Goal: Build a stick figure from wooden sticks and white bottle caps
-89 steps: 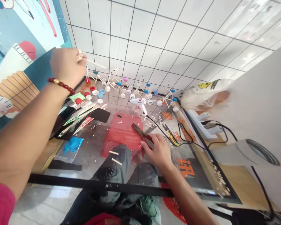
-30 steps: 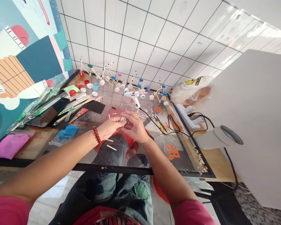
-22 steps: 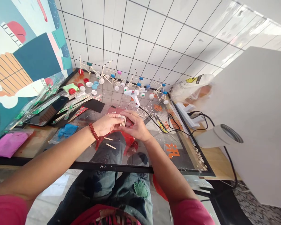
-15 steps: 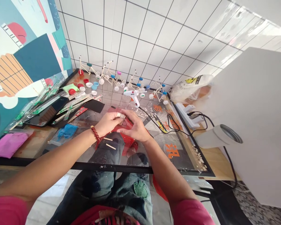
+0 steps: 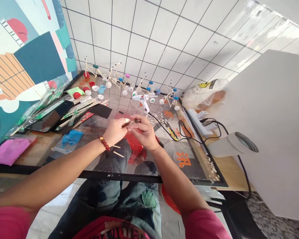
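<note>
Above the middle of the glass-topped table (image 5: 94, 166), my left hand (image 5: 117, 131) pinches a small bunch of short wooden sticks (image 5: 131, 123); fingers partly hide it. My right hand (image 5: 145, 133) closes its thumb and fingertips on the other end of the bunch. Two loose short sticks, one a cut wooden stick (image 5: 118, 154), lie just below my left hand. Beyond my hands rests a white hot glue gun (image 5: 141, 99), its cable running right. A dark-handled tool (image 5: 160, 142) shows partly behind my right wrist.
Bicycle-like stick models with bottle-cap wheels (image 5: 168, 96) line the wall side. Loose caps (image 5: 95, 88), a phone (image 5: 52, 116), packaged sticks (image 5: 41, 108), blue clay (image 5: 71, 137) and pink clay (image 5: 11, 151) lie left. A power strip (image 5: 201, 122) and a white cylinder (image 5: 230, 144) stand right.
My right hand's fingers have closed in on the sticks, where the thumb was spread before. My left hand has turned slightly and stays on the bunch.
</note>
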Demonstrator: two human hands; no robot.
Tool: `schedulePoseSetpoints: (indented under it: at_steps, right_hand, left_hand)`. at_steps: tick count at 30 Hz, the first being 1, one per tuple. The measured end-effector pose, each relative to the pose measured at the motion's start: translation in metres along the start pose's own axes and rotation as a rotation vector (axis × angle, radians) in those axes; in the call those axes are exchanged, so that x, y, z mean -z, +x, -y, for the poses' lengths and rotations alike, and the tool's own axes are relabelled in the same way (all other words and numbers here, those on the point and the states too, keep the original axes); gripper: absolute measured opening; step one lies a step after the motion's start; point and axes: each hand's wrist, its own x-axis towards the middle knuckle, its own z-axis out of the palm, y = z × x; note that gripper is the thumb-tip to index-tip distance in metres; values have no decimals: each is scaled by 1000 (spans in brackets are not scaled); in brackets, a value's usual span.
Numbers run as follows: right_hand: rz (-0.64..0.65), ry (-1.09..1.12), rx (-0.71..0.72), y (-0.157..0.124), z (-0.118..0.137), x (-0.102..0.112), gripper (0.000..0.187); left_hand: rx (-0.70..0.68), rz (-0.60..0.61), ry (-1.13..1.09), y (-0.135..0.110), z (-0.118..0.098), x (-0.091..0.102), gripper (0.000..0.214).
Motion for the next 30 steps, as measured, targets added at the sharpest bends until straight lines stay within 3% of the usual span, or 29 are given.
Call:
schedulePoseSetpoints:
  at_steps: [2, 6, 8, 10, 12, 14, 16, 20, 24, 30]
  right_hand:
    - [-111, 86, -99, 1, -6, 1, 28]
    - [-498, 160, -317, 6, -26, 17, 37]
    - [-593, 122, -355, 8, -31, 26, 44]
    - [-523, 65, -307, 7, -29, 29, 44]
    - [-319, 2, -179, 6, -21, 26, 44]
    - [-113, -64, -36, 5, -11, 19, 61]
    - [13, -126, 45, 4, -6, 12, 74]
    - [77, -211, 80, 1, -7, 7, 60]
    - [69, -158, 113, 1, -10, 9, 47]
    - [144, -76, 90, 1, -10, 10, 49]
  left_hand:
    - [52, -1, -129, 2, 3, -1, 5]
    - [261, -65, -536, 8, 3, 0, 15]
    - [358, -45, -694, 9, 0, 2, 18]
    - [432, -10, -793, 8, -5, 3, 16]
    - [478, 9, -828, 7, -8, 4, 14]
    - [497, 33, -822, 6, -9, 3, 15]
    - [495, 70, -789, 4, -8, 1, 17]
    - [449, 112, -722, 2, -3, -1, 22]
    - [447, 173, -719, 1, -1, 0, 24]
    - [493, 206, -705, 4, -1, 3, 19]
